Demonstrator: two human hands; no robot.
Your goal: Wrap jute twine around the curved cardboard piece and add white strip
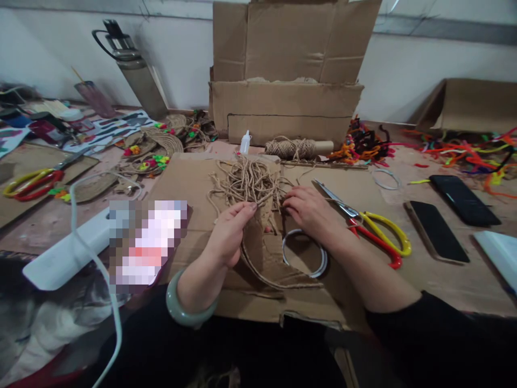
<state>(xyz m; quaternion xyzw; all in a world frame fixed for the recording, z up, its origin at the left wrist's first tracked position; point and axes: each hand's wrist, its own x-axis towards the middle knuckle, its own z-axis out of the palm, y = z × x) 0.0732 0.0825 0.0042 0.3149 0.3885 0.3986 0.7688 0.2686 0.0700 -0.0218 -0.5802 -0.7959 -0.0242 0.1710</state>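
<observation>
1. Head view: a loose twine heap (252,180) lies on a cardboard sheet (186,178). It is my landmark for every place below.
2. My left hand (228,234) is at the heap's near edge, thumb and fingers pinched on a twine strand (260,204).
3. My right hand (309,210) is at the heap's right edge, fingers bent down among the strands. I cannot tell whether they grip one or only press.
4. To handle this well, I judge I should hold the pinched strand lightly and ease it out slowly with one hand, steadying the heap with the other. A hard tug could tighten the tangle.
5. A curved cord (264,278) sweeps below the heap, towards me; my wrists should stay off it so that it does not drag.
6. A white ring (322,265) lies below and right of the heap, near my right forearm. Further right are scissors (350,211) with red and yellow handles, blades pointing away from me; I should mind the tips.
7. Beyond the heap stand a small white bottle (245,143) and, to its right, a lying twine roll (288,148).
8. I can read no brand or label. The bottle shows no legible lettering, and the lit phone (155,242), left of the heap, has a pixelated screen.
</observation>
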